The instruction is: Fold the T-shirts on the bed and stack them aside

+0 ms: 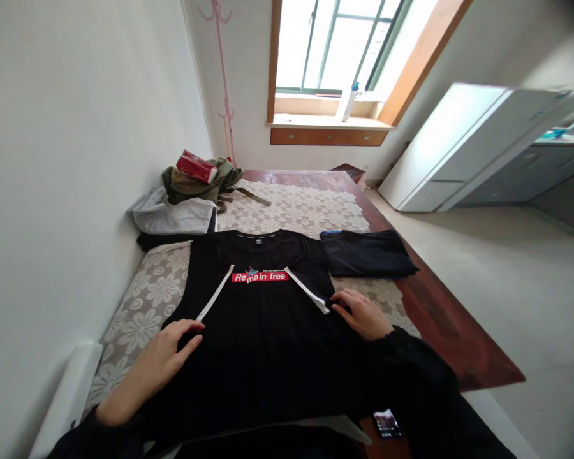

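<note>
Head view: black shirt (263, 344) lies front-up across the near part of the table (463, 357), over the floral tablecloth (138, 319), neckline pointing away from the person, red print (259, 277) centred on the chest. White strips slant down either side of the print. Left hand (165, 350) is on the shirt's left side, just below the end of the left strip (215, 293); thumb stands spread from the fingers, which curve down at the cloth. Right hand (363, 315) is at the right side, fingertips just beside the end of the right strip (306, 290); fingers bent, can't tell whether they pinch fabric. Folded dark garment (368, 254) sits just beyond it. Handling, my read: work both sides evenly, keep the strips mirrored about the print, draw outward lightly so the thin-looking cloth doesn't skew. Flat palms should take out ripples better than fingertips. Check the right edge doesn't drag the folded garment, and mind sleeve cuffs catching the near hem.
</note>
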The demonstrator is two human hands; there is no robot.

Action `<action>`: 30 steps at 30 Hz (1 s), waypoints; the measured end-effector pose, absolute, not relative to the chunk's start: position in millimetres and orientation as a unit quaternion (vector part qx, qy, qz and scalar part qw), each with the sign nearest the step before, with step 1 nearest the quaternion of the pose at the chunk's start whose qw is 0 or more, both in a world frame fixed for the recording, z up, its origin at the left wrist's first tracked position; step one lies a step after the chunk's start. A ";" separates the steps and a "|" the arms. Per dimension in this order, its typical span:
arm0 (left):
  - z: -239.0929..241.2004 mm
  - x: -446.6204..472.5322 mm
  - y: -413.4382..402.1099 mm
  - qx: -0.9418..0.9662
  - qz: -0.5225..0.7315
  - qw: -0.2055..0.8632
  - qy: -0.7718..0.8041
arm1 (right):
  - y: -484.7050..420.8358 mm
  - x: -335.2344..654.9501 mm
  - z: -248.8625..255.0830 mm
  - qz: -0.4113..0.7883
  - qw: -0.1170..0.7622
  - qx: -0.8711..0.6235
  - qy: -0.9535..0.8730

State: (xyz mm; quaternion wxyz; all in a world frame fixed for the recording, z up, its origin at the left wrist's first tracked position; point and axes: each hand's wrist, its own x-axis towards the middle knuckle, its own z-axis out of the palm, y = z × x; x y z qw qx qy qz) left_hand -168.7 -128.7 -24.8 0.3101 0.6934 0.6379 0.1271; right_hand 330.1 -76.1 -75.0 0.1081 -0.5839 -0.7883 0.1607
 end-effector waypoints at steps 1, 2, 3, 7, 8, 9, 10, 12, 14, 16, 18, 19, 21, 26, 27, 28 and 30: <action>-28.9 -170.8 -129.8 0.690 0.133 0.307 0.642 | -73.8 331.6 -72.9 0.163 0.102 -0.582 -0.790; -32.6 -172.7 -130.7 0.688 0.141 0.304 0.643 | -69.5 330.6 -70.0 0.161 0.099 -0.579 -0.793; -36.1 -174.2 -131.2 0.687 0.151 0.303 0.644 | -63.2 326.9 -67.1 0.154 0.104 -0.578 -0.794; -51.3 -171.3 -131.0 0.678 0.215 0.265 0.651 | -23.2 290.6 -70.1 0.081 0.187 -0.566 -0.799; -56.0 -169.5 -131.7 0.677 0.235 0.243 0.654 | -13.3 280.0 -76.1 0.063 0.182 -0.566 -0.801; -60.7 -168.2 -132.9 0.679 0.254 0.220 0.653 | -5.0 270.5 -83.7 0.045 0.166 -0.573 -0.801; -65.4 -167.8 -134.7 0.683 0.270 0.200 0.649 | 1.2 262.6 -92.3 0.027 0.144 -0.583 -0.799; -73.1 -170.2 -138.3 0.696 0.288 0.179 0.633 | 8.4 253.5 -110.2 -0.013 0.109 -0.607 -0.787; -77.0 -176.3 -140.7 0.706 0.292 0.172 0.622 | 12.0 252.7 -125.9 -0.045 0.096 -0.611 -0.784; -75.4 -182.8 -142.8 0.709 0.291 0.160 0.622 | 14.6 256.6 -136.2 -0.063 0.087 -0.604 -0.790; -69.2 -187.3 -147.4 0.708 0.284 0.136 0.631 | 15.5 260.5 -140.6 -0.073 0.079 -0.597 -0.795; -65.2 -189.0 -151.6 0.705 0.279 0.115 0.642 | 15.4 261.8 -141.2 -0.075 0.075 -0.596 -0.796; -57.6 -193.4 -164.3 0.686 0.262 0.047 0.677 | 14.7 262.6 -141.4 -0.077 0.069 -0.595 -0.797; -55.8 -219.8 -207.2 0.588 0.153 -0.070 0.791 | 14.0 260.4 -141.1 -0.074 0.081 -0.598 -0.794; -57.9 -226.7 -213.5 0.583 0.144 -0.062 0.797 | 13.7 259.5 -140.0 -0.071 0.084 -0.600 -0.792; -59.9 -233.5 -218.2 0.585 0.147 -0.049 0.796 | 13.3 258.6 -138.2 -0.067 0.085 -0.603 -0.790; -61.7 -245.7 -222.7 0.592 0.168 -0.006 0.788 | 12.0 256.3 -133.2 -0.057 0.081 -0.613 -0.784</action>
